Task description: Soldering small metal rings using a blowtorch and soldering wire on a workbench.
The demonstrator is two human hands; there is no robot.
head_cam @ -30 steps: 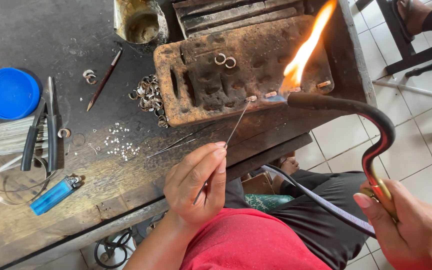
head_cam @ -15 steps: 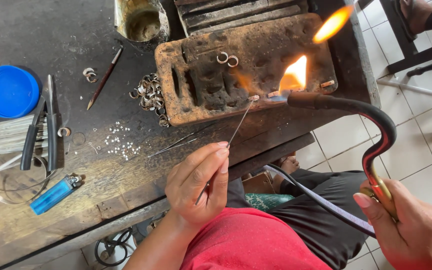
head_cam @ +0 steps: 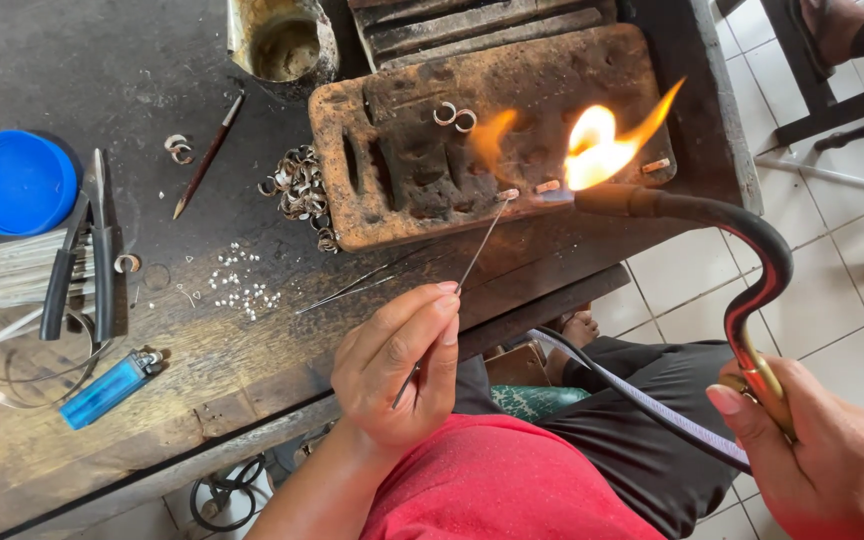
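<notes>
The flame has dropped; the pick slants toward the block.

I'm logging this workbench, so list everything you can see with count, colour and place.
Torch: one, dark curved neck, lit orange flame, right.
Thin rod: one, silvery, tip at block.
Soldering block: one, charred brown, top centre.
Small rings: a pile, silvery, left of block; two more on it.
Lid: one, blue, far left.
Pliers: one pair, black handles, left.
Lighter: one, blue, lower left.
Cup: one, grimy, top.
Left hand: pinches rod.
Right hand: grips torch handle.
</notes>
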